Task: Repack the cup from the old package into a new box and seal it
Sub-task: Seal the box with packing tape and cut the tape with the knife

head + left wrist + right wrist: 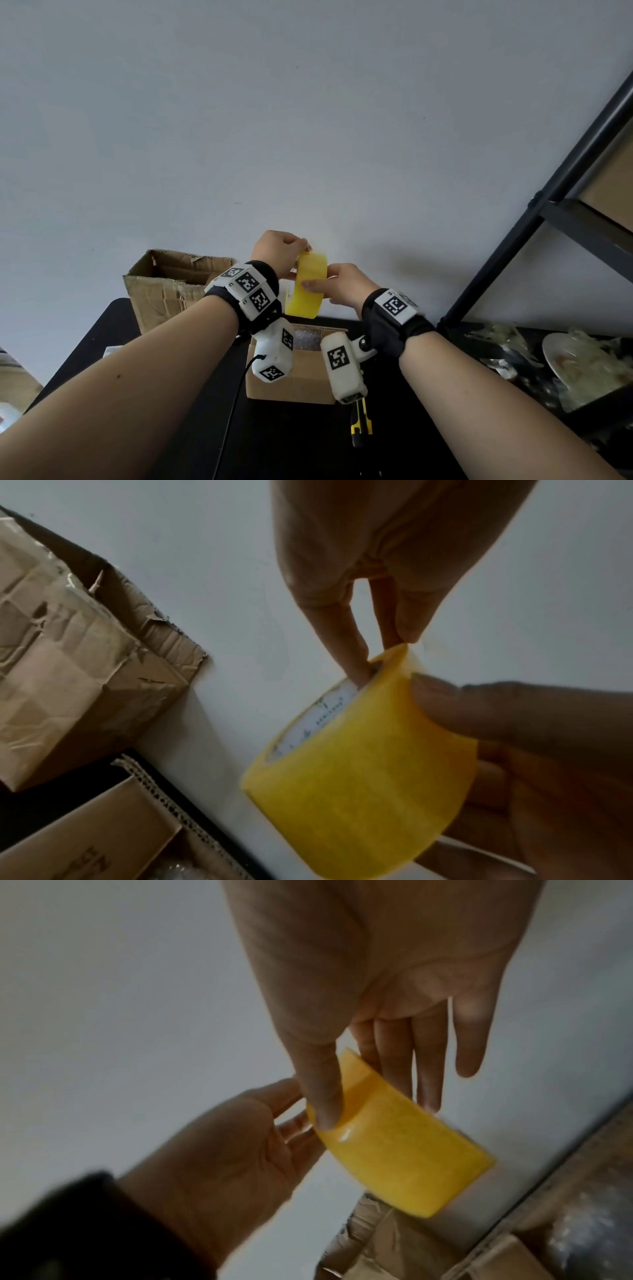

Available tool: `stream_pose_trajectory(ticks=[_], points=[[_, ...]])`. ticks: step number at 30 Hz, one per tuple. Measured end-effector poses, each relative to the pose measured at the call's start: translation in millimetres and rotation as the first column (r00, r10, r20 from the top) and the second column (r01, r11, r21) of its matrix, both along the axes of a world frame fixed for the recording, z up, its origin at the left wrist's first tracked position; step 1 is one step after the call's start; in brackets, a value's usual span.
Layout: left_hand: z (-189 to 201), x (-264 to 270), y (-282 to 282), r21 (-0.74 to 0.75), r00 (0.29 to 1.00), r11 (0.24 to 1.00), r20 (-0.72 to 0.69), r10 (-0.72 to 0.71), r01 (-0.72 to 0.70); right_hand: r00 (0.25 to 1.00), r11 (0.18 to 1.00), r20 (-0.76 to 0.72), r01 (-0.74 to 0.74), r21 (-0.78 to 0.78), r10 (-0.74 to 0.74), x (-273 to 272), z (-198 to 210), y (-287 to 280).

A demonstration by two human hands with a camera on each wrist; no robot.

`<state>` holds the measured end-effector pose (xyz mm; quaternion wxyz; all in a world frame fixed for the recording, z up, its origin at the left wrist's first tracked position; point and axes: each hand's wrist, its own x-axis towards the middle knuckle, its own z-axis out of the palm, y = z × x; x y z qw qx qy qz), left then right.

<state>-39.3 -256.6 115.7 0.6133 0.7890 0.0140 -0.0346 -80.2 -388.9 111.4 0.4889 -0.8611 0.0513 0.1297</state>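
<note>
Both hands hold a yellow tape roll (306, 291) in the air above the new cardboard box (291, 383). My left hand (305, 248) pinches the roll's top edge, one finger inside the white core (318, 718) and the thumb outside (407, 626). My right hand (317, 279) grips the roll from the right, with the thumb (325, 1096) pressed on the outer face and the fingers behind it. The box stands open with bubble wrap (308, 337) showing inside. No cup is visible. The old torn box (164, 284) sits at the back left.
A yellow and black utility knife (359, 425) lies on the black table (291, 445), just right of the new box. Crumpled plastic wrap and a white plate (561, 359) crowd the right side. A black shelf frame (534, 219) rises at the right; a white wall is behind.
</note>
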Motion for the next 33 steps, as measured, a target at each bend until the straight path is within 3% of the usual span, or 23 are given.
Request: stream_pose_trajectory(ticks=[2,6,8,10,11,14,16,18,23,27,33], points=[[-1,0,2,0.017,1.0,1.0,0.013,0.006,-0.006,0.998,0.992,-0.012,0.061,0.111,-0.06,0,2,1],[-16,2,12,0.141,0.999,0.99,-0.033,0.003,0.001,0.965,0.96,0.046,0.253,0.12,-0.259,9,6,-3],[-24,1,20,0.183,0.993,0.982,-0.115,-0.029,0.05,0.947,0.944,0.046,0.312,0.106,-0.318,11,7,-10],[-31,-1,28,0.331,0.981,0.927,-0.136,-0.14,0.178,0.94,0.936,0.018,0.338,0.098,-0.341,10,3,-17],[-36,-3,32,0.424,0.961,0.863,-0.161,-0.226,0.274,0.939,0.935,0.006,0.343,0.09,-0.345,9,0,-19],[-53,-11,30,0.607,0.835,0.575,-0.36,-0.416,0.548,0.954,0.951,-0.022,0.299,0.074,-0.299,6,-14,-21],[-68,-16,25,0.686,0.78,0.394,-0.438,-0.448,0.612,0.97,0.969,-0.071,0.237,0.065,-0.233,4,-20,-18],[-83,-18,24,0.756,0.78,0.302,-0.409,-0.474,0.581,0.98,0.984,-0.102,0.175,0.017,-0.172,3,-24,-15],[-102,-16,29,0.807,0.817,0.326,-0.298,-0.494,0.492,0.995,0.991,-0.076,0.062,-0.121,-0.071,0,-30,-10],[-109,-14,31,0.822,0.856,0.37,-0.244,-0.456,0.432,0.997,0.992,-0.076,0.003,-0.124,-0.012,-3,-30,-5],[-121,-10,33,0.839,0.864,0.336,-0.271,-0.424,0.428,0.993,0.976,-0.081,-0.098,-0.192,0.084,-3,-39,4]])
